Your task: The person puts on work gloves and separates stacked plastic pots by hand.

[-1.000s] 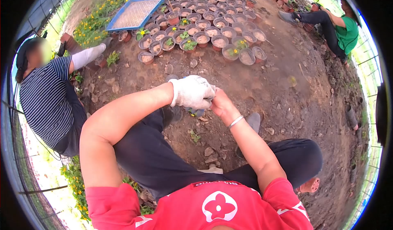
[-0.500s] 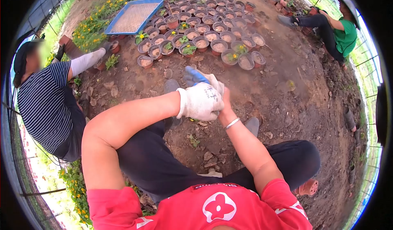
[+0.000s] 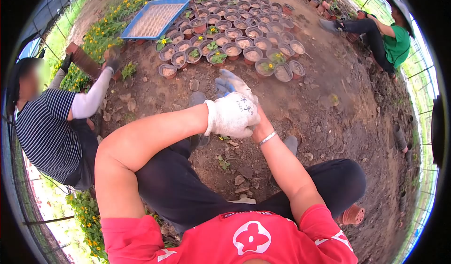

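Note:
My left hand (image 3: 231, 117), in a white knitted glove with dark printing, is closed around the wrist end of the glove (image 3: 244, 89) on my right hand. That second glove is white with a blue-coated palm side. My right hand (image 3: 230, 82) points forward inside it, fingers stretched out and partly apart. Bare skin and a silver bracelet (image 3: 267, 139) show on the right wrist. Both hands are held together above the soil between my knees, and the left one hides most of the glove's cuff.
Many soil-filled pots (image 3: 232, 50) stand ahead, beside a blue-rimmed tray (image 3: 155, 19). At left, a person in a striped shirt (image 3: 47, 128) holds stacked pots (image 3: 83, 60). Another person in green (image 3: 397, 43) sits far right. A pot (image 3: 352, 215) lies by my right knee.
The fingers of my right hand have lifted and spread a little, while my left hand keeps its grip. The person at left has leaned back and raised an arm to the stacked pots.

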Motion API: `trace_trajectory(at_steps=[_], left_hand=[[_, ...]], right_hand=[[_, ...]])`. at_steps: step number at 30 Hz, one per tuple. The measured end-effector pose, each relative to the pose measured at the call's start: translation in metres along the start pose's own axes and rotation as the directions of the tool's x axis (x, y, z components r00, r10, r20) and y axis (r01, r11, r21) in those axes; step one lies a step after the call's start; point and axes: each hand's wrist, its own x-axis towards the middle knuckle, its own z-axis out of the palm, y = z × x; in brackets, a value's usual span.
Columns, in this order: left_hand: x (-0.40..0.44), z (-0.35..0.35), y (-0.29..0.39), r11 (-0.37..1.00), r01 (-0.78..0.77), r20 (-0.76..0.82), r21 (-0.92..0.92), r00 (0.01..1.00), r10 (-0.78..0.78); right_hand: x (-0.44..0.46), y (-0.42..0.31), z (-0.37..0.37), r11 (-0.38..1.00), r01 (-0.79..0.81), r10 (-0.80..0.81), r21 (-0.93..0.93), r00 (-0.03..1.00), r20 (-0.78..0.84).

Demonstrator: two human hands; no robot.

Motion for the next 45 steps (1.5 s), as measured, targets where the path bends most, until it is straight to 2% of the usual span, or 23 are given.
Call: trace_trajectory(at_steps=[3, 5, 6, 7, 10, 11, 15, 17, 19, 21, 22, 27, 30, 31, 32, 34, 35, 37, 39, 41, 43, 44, 45], left_hand=[[-0.002, -0.004, 0.002, 0.998, 0.035, -0.015, -0.054, 0.999, -0.035], [-0.001, -0.007, 0.006, 0.994, 0.051, -0.026, -0.095, 0.998, -0.054], [0.002, -0.007, 0.013, 0.997, 0.024, -0.028, -0.074, 0.999, -0.026], [0.003, -0.009, 0.017, 0.999, -0.001, -0.028, -0.054, 1.0, 0.0], [-0.001, -0.012, 0.013, 1.0, -0.011, -0.035, -0.017, 0.999, 0.011], [-0.003, -0.016, 0.014, 1.0, -0.012, -0.058, -0.013, 0.998, 0.012], [-0.008, -0.028, 0.016, 1.0, -0.018, 0.01, 0.008, 1.0, 0.018], [-0.011, -0.032, 0.017, 1.0, 0.002, 0.079, 0.015, 0.997, -0.004], [-0.015, -0.034, 0.019, 1.0, -0.014, 0.042, 0.01, 0.999, 0.014], [-0.019, -0.03, 0.014, 0.998, -0.028, -0.079, -0.063, 0.997, 0.023], [-0.022, -0.029, 0.011, 0.995, -0.01, -0.114, -0.1, 0.993, -0.001], [-0.037, -0.04, 0.009, 0.991, -0.008, -0.24, -0.132, 0.971, -0.024], [-0.045, -0.046, 0.015, 0.971, -0.037, -0.322, -0.235, 0.946, -0.042], [-0.048, -0.048, 0.015, 0.943, -0.075, -0.383, -0.325, 0.922, -0.059], [-0.053, -0.057, 0.02, 0.898, -0.08, -0.343, -0.433, 0.936, -0.082], [-0.06, -0.071, 0.027, 0.92, -0.034, -0.394, -0.391, 0.909, -0.134], [-0.063, -0.074, 0.028, 0.93, 0.023, -0.428, -0.366, 0.884, -0.19], [-0.057, -0.064, 0.016, 0.869, -0.037, -0.575, -0.494, 0.764, -0.294], [-0.057, -0.074, 0.015, 0.783, 0.243, -0.374, -0.573, 0.773, -0.513], [-0.049, -0.069, 0.005, 0.776, 0.32, -0.337, -0.543, 0.764, -0.55], [-0.042, -0.051, -0.01, 0.629, 0.436, -0.052, -0.644, 0.795, -0.604], [-0.038, -0.042, -0.014, 0.492, 0.47, 0.098, -0.733, 0.788, -0.608], [-0.035, -0.035, -0.017, 0.494, 0.481, 0.11, -0.724, 0.788, -0.606]], right_hand=[[0.0, -0.003, 0.003, 0.996, 0.006, 0.012, 0.091, 0.981, -0.192], [-0.006, 0.006, -0.003, 0.959, 0.244, -0.19, 0.145, 0.931, -0.311], [-0.027, -0.003, 0.01, 0.981, 0.19, -0.19, -0.031, 0.93, -0.314], [-0.028, -0.009, 0.018, 0.981, 0.192, -0.191, -0.028, 0.931, -0.312], [-0.001, -0.003, 0.017, 0.908, 0.15, 0.015, 0.39, 0.921, -0.389], [0.001, -0.008, 0.024, 0.909, 0.149, 0.014, 0.389, 0.923, -0.385], [-0.003, -0.03, 0.038, 0.947, 0.215, -0.142, 0.237, 0.946, -0.292], [-0.012, -0.04, 0.045, 0.895, 0.436, -0.443, -0.09, 0.853, -0.277], [-0.011, -0.046, 0.049, 0.9, 0.433, -0.423, -0.054, 0.835, -0.351], [0.0, -0.05, 0.038, 0.834, 0.365, -0.198, 0.413, 0.898, -0.393], [0.001, -0.054, 0.036, 0.807, 0.379, -0.168, 0.453, 0.883, -0.438], [0.004, -0.094, 0.062, 0.837, 0.488, -0.379, 0.248, 0.844, -0.381], [0.008, -0.109, 0.088, 0.895, 0.387, -0.443, -0.222, 0.833, -0.333], [0.009, -0.113, 0.087, 0.888, 0.396, -0.455, -0.233, 0.827, -0.331], [0.01, -0.116, 0.088, 0.773, 0.276, -0.474, -0.572, 0.85, -0.23], [0.011, -0.126, 0.088, 0.231, 0.022, -0.457, -0.973, 0.885, -0.089], [0.006, -0.126, 0.094, 0.206, -0.04, -0.371, -0.978, 0.921, -0.116], [0.016, -0.121, 0.059, -0.058, 0.119, -0.073, -0.991, 0.99, 0.123], [-0.014, -0.126, 0.071, 0.045, 0.205, 0.065, -0.978, 0.976, 0.208], [-0.036, -0.118, 0.075, 0.152, 0.278, 0.186, -0.948, 0.935, 0.304], [-0.039, -0.104, 0.074, -0.304, 0.154, 0.319, -0.94, 0.946, 0.051], [-0.042, -0.101, 0.061, -0.233, 0.285, 0.291, -0.93, 0.933, 0.213], [-0.041, -0.097, 0.044, -0.18, 0.202, 0.262, -0.963, 0.953, 0.151]])
